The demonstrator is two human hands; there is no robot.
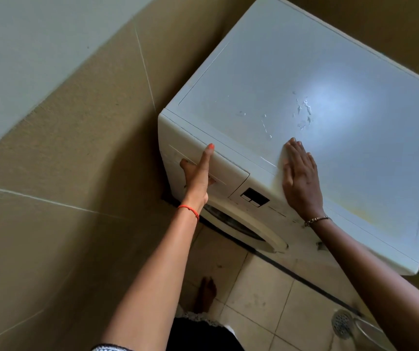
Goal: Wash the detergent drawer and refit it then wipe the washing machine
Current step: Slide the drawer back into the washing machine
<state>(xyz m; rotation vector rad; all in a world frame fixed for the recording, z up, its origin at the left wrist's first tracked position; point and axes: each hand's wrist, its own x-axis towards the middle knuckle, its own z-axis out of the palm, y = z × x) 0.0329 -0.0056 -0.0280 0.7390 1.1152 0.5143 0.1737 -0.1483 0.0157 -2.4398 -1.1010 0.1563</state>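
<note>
Sitting apparently flush in the washing machine point(342, 153), the detergent drawer point(231, 177) lies under your left hand point(198, 173): index straight, other fingers hidden, grip unclear. Right hand point(300, 173) is flat on top, with droplets point(304, 107) beyond its fingertips. Risks: a skewed push jams the drawer; a wet palm slips.

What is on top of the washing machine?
Water droplets and the right hand, flat near the front edge of the washing machine. Anything under the palm is hidden.

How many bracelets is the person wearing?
2. A red string bracelet is on the left wrist, by the left hand at the detergent drawer. A beaded bracelet is on the right wrist, by the right hand flat on the washing machine. None look hidden.
</note>
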